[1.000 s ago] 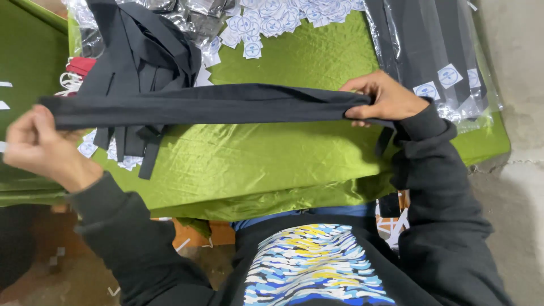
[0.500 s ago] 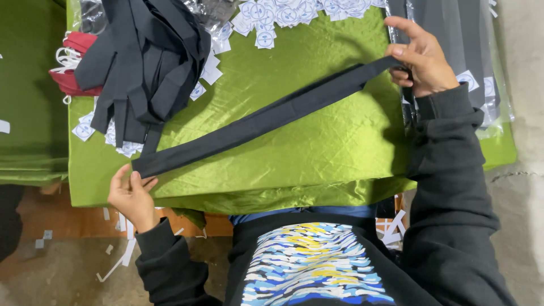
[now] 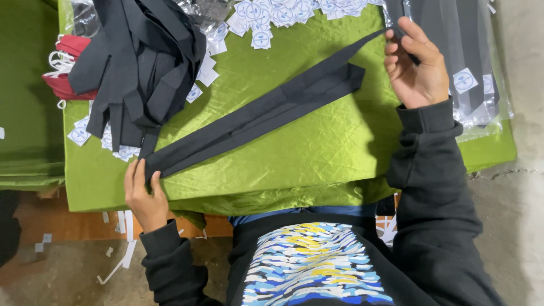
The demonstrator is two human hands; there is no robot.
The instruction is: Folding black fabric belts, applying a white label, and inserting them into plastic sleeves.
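A long black fabric strap (image 3: pixel 266 113) lies diagonally across the green quilted cloth (image 3: pixel 317 153) that covers the table. It is doubled over, with one loose end near the middle right. My left hand (image 3: pixel 144 195) pins the folded end down at the cloth's front left edge. My right hand (image 3: pixel 416 65) holds the strap's far end up at the upper right, fingers pinched on it.
A heap of black straps (image 3: pixel 139 68) lies at the back left, over red fabric (image 3: pixel 65 62) and clear bags. Several round white paper labels (image 3: pixel 266 17) are scattered along the back. Bagged dark straps (image 3: pixel 464 56) are stacked at the right. Paper scraps litter the floor.
The strap went from stretched taut in the air to laid diagonally on the cloth and doubled over. My left hand came down to the front edge; my right hand rose to the upper right.
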